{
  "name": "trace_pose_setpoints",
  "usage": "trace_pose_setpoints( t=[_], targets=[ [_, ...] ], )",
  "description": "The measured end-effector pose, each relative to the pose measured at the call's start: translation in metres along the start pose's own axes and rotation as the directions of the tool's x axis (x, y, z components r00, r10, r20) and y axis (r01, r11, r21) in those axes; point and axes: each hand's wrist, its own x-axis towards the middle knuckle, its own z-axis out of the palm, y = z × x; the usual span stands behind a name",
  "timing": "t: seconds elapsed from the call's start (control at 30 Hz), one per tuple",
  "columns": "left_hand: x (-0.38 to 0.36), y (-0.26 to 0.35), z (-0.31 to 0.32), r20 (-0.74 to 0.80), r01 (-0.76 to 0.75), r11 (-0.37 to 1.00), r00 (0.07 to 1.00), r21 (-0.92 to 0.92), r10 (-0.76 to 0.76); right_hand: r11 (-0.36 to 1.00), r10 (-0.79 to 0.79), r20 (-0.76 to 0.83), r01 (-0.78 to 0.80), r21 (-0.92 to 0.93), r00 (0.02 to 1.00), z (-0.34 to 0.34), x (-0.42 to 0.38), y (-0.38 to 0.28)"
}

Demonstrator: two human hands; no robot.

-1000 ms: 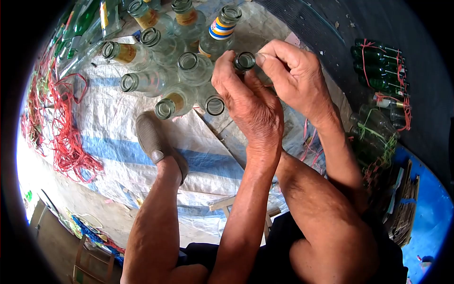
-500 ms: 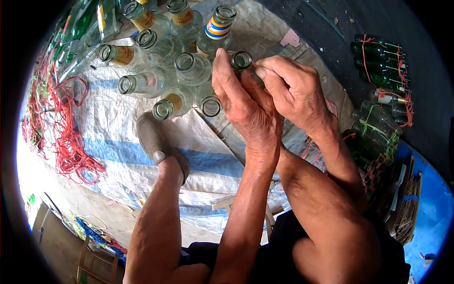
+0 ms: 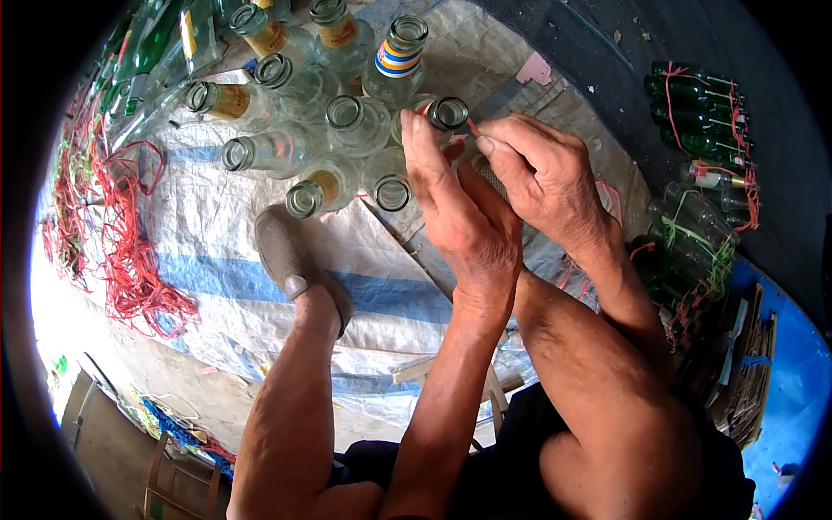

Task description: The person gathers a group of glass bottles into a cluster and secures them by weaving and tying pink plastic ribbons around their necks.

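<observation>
My left hand (image 3: 468, 217) is beside the right end of a cluster of clear glass bottles (image 3: 355, 126), its fingers stretched upward against a bottle (image 3: 448, 113). Part of that bottle is hidden behind the fingers. Thumb and forefinger of my right hand (image 3: 546, 169) are pinched on a red string (image 3: 473, 127), which runs to the bottle's neck. Behind, one bottle (image 3: 399, 59) has a yellow, blue and white neck label. Several others carry orange-brown labels.
Tangled red string (image 3: 130, 251) lies at the left on a white and blue woven sheet (image 3: 208, 217). Green bottles (image 3: 160, 39) fill the upper left. Tied bottle bundles (image 3: 698, 113) and stacked cardboard (image 3: 750, 368) are at the right. My foot (image 3: 290, 251) rests near the bottles.
My left hand has shifted slightly down and right, its fingers a little lower on the bottle. More red string shows at the neck and by my right fingertips.
</observation>
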Motion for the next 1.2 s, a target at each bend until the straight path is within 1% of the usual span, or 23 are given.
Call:
trace_pose_setpoints(
  t=[0.17,0.23,0.3,0.37,0.4,0.5,0.53,0.63,0.67,0.77,0.87,1.0,1.07,1.1,1.17,1.2],
  targets=[
    [-0.010,0.005,-0.006,-0.013,0.005,1.000,1.000,-0.011,-0.005,1.000,0.012,0.019,-0.012,-0.014,1.000,-0.002,-0.003,-0.001],
    [-0.013,0.007,-0.010,-0.001,-0.030,1.000,1.000,-0.003,0.030,1.000,0.012,0.006,-0.012,-0.020,1.000,-0.001,-0.005,-0.001],
    [-0.017,0.004,-0.014,0.037,-0.103,0.994,0.994,0.027,0.101,1.000,0.016,0.012,-0.016,-0.027,1.000,-0.002,-0.006,-0.004],
    [-0.018,0.006,-0.015,0.086,-0.098,0.995,0.991,-0.030,0.100,0.999,0.030,0.040,-0.029,-0.036,0.999,-0.005,-0.007,-0.008],
    [-0.017,0.006,-0.017,0.119,-0.089,0.996,0.989,-0.027,0.091,0.998,0.027,0.035,-0.026,-0.049,0.999,-0.006,-0.008,-0.010],
    [-0.013,-0.001,-0.021,0.175,-0.043,0.997,0.983,-0.066,0.055,0.990,0.038,0.146,-0.018,-0.137,0.988,-0.013,-0.013,-0.010],
    [-0.013,-0.003,-0.022,0.188,-0.023,0.996,0.981,-0.087,0.039,0.990,0.029,0.153,-0.007,-0.142,0.988,-0.014,-0.015,-0.011],
    [-0.008,0.003,-0.022,0.157,-0.068,0.997,0.985,-0.043,0.074,0.990,-0.014,0.150,0.035,-0.138,0.989,-0.016,-0.016,-0.017],
    [-0.008,0.003,-0.020,0.129,-0.032,0.997,0.991,-0.067,0.041,0.988,0.002,0.172,0.025,-0.154,0.985,-0.018,-0.016,-0.019],
    [-0.006,0.001,-0.022,0.181,-0.052,0.999,0.982,-0.003,0.052,0.988,0.032,0.193,-0.001,-0.155,0.981,-0.021,-0.019,-0.021],
    [-0.006,-0.003,-0.022,0.136,-0.081,0.997,0.988,0.014,0.079,0.981,0.044,0.222,0.000,-0.192,0.974,-0.027,-0.019,-0.023],
    [-0.005,-0.007,-0.025,0.126,-0.109,0.992,0.987,0.059,0.101,0.992,0.036,0.197,-0.011,-0.127,0.980,-0.030,-0.019,-0.027],
    [-0.009,-0.011,-0.024,0.117,-0.085,0.996,0.990,-0.003,0.084,0.995,0.060,0.186,-0.043,-0.095,0.981,-0.033,-0.019,-0.030],
    [-0.010,-0.012,-0.024,0.112,-0.073,0.997,0.991,-0.034,0.077,0.996,0.071,0.205,-0.057,-0.073,0.976,-0.035,-0.018,-0.030],
    [-0.012,-0.010,-0.025,0.121,-0.027,0.999,0.992,-0.029,0.030,0.996,0.092,0.244,-0.088,-0.030,0.965,-0.043,-0.015,-0.030],
    [-0.013,-0.009,-0.027,0.126,-0.004,1.000,0.992,-0.026,0.007,0.991,0.133,0.251,-0.130,-0.027,0.959,-0.047,-0.014,-0.033]
  ],
)
